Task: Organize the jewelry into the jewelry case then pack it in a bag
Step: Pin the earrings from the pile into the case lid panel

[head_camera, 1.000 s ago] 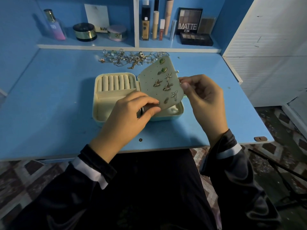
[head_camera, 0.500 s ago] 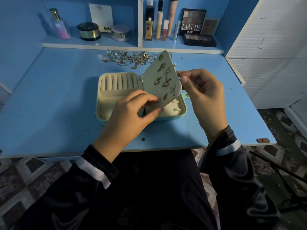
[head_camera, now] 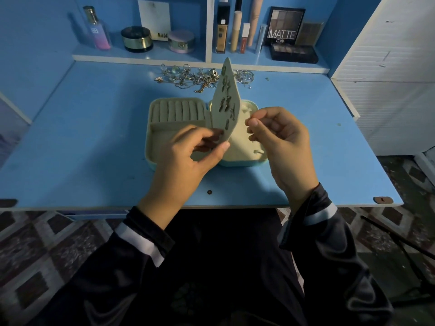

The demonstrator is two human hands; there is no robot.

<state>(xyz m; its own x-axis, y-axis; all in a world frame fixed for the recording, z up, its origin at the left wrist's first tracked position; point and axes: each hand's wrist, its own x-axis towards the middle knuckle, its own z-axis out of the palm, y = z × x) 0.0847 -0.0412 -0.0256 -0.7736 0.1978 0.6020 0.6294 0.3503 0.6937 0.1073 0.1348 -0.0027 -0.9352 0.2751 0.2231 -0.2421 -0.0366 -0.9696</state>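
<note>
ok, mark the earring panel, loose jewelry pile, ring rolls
earring panel (head_camera: 225, 100): head view, middle of its studded face.
loose jewelry pile (head_camera: 197, 78): head view, centre of the tangle.
ring rolls (head_camera: 179, 111): head view, a middle roll.

Open jewelry case (head_camera: 176, 111) sits on the tabletop (head_camera: 82, 142). An earring panel (head_camera: 226, 107) stands upright at the case's middle. Loose jewelry (head_camera: 188, 77) lies behind the case, and a shelf (head_camera: 146, 56) farther behind.

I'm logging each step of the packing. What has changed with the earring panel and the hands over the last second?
The earring panel swung up from leaning over the right half of the jewelry case to standing nearly edge-on. The left hand still pinches its lower corner. The right hand, earlier at its right edge, now looks just clear, fingertips pinched. The case and the loose jewelry behind it stayed put.
</note>
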